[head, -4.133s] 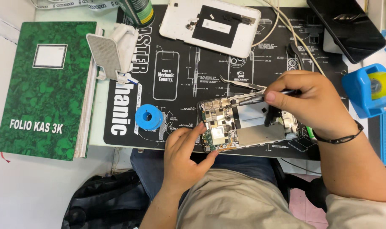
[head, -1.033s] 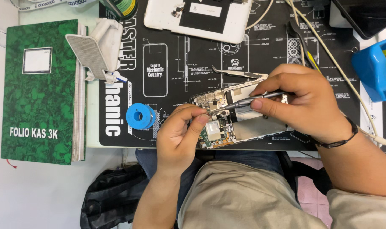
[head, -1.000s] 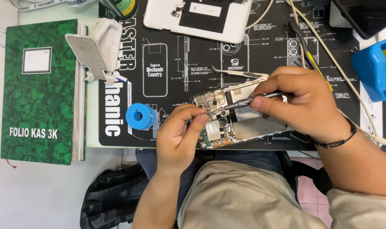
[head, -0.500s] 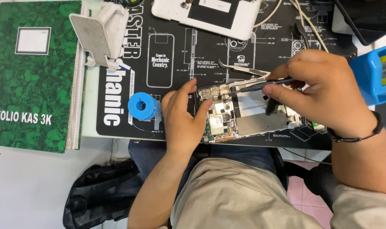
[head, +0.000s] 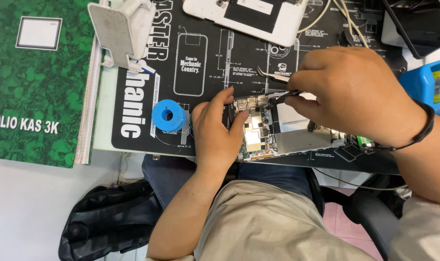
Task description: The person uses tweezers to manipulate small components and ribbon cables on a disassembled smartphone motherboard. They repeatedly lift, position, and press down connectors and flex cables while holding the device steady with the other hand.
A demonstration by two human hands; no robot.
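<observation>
Right hand [head: 348, 92] pinches thin black tool [head: 283, 96], tip on top edge of opened phone [head: 273, 130]. Left hand [head: 217, 128] steadies phone's left side, fingers curled on it. Phone lies on black mat [head: 205, 72], near front edge. Tweezers [head: 273, 75] just behind. Blue spool [head: 168, 115] left of left hand; green book [head: 36, 82] farther left.
</observation>
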